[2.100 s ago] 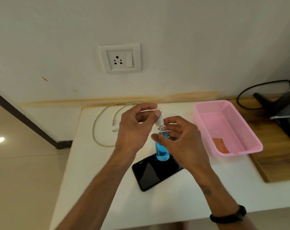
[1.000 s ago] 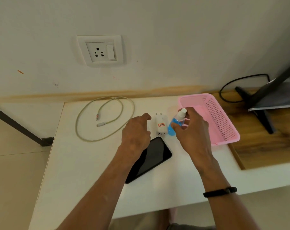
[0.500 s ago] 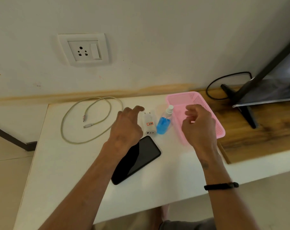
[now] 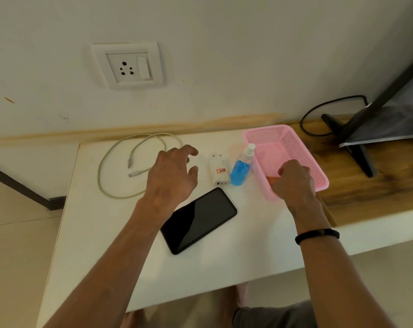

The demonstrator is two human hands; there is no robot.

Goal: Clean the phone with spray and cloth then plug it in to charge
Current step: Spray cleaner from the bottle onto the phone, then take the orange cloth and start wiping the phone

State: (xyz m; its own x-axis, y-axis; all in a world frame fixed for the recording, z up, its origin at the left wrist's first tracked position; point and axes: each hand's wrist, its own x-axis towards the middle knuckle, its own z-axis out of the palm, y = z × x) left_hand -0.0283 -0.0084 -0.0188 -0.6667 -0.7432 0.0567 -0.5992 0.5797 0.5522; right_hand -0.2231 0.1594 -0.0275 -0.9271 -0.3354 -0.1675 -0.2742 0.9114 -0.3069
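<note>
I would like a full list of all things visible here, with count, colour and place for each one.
phone: 1, black, table front centre
charger adapter: 1, white, behind phone
spray bottle: 1, blue liquid, beside basket
basket: 1, pink, table right
cloth: 1, orange, inside basket, mostly hidden
cable: 1, white, table left
wall socket: 1, white, wall
table: 1, white
monitor stand: 1, black, wooden shelf right
left hand: above table, empty
right hand: reaching into basket

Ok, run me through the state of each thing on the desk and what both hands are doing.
phone: flat, screen dark, unplugged
spray bottle: upright, capped, let go
charger: lying flat, unplugged
cable: coiled, unconnected
wall socket: nothing plugged in
cloth: in pink basket
left hand: open, hovering
right hand: reaching into basket
</note>
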